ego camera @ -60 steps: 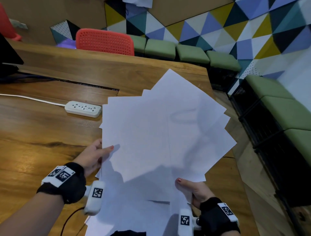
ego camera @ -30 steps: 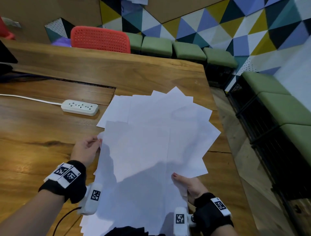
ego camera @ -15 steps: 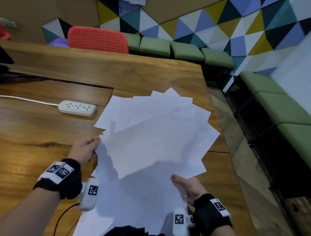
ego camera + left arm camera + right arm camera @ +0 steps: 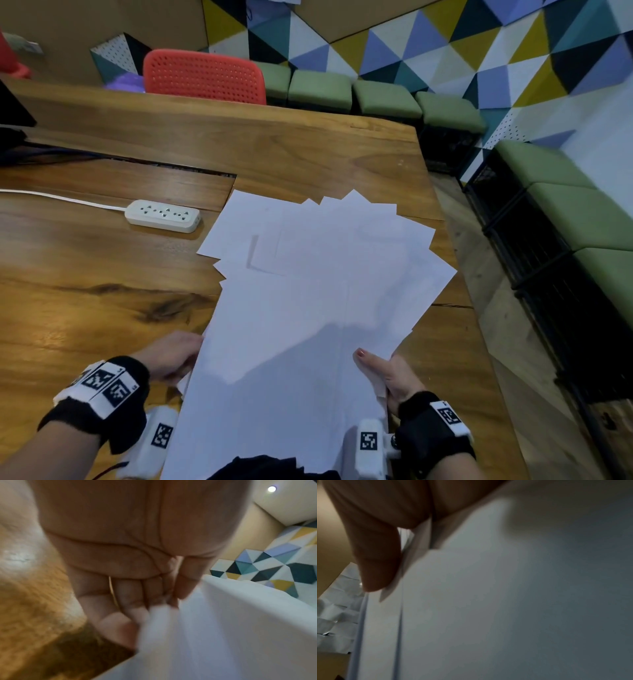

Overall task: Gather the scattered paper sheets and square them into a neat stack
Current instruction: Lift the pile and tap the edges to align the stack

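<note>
Sheets fanned unevenly, held at both near edges over the surface.
Left hand grips the left edge, fingers curled under the paper; left wrist view, blurred, shows fingertips against the sheet edge. Right hand pinches the right near corner, thumb on top. Far corners splay out at differing angles. Power strip lies on the surface just left of the sheets.
</note>
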`<action>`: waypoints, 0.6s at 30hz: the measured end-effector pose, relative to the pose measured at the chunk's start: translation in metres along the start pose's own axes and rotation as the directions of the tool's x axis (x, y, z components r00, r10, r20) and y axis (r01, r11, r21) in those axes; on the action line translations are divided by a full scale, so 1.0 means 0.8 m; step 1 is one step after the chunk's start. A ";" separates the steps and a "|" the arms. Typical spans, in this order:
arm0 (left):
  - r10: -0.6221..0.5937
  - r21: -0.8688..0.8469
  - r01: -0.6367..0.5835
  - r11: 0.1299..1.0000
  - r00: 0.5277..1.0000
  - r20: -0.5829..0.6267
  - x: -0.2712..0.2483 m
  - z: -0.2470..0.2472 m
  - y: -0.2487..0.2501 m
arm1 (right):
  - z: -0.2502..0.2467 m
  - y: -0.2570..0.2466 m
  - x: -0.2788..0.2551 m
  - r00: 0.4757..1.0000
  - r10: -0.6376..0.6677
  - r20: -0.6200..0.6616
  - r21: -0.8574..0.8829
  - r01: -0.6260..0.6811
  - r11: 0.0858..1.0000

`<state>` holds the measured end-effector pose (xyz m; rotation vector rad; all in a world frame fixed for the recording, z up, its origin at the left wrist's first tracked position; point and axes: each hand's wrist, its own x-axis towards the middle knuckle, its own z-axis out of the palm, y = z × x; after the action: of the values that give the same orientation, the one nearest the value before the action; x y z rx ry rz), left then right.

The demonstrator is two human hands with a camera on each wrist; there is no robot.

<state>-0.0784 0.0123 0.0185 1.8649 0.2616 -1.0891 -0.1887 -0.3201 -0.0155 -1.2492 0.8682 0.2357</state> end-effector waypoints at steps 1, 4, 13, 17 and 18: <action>-0.018 -0.110 0.014 0.994 0.999 -0.039 -0.001 0.001 0.004 | -0.001 0.002 0.001 1.000 0.003 0.011 0.021 -0.003 1.000; 0.064 -0.223 -0.076 0.972 0.996 -0.058 -0.006 0.004 0.015 | 0.000 -0.002 -0.005 0.998 -0.002 0.062 0.056 -0.002 0.998; 0.380 -0.340 -0.462 0.819 0.881 -0.280 0.009 0.025 0.042 | 0.008 -0.019 -0.019 0.947 -0.052 0.316 0.213 -0.018 0.977; 0.383 -0.302 -0.400 0.866 0.916 -0.116 0.023 0.025 0.049 | 0.016 -0.015 -0.019 0.976 0.000 0.218 0.172 -0.039 0.984; 0.400 -0.322 -0.408 0.854 0.912 -0.094 0.024 0.030 0.051 | 0.017 -0.016 -0.022 0.977 -0.026 0.214 0.170 -0.011 0.985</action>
<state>-0.0579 -0.0340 0.0244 1.5327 0.0541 -0.6818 -0.1867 -0.3070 0.0064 -1.0454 0.6815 0.2794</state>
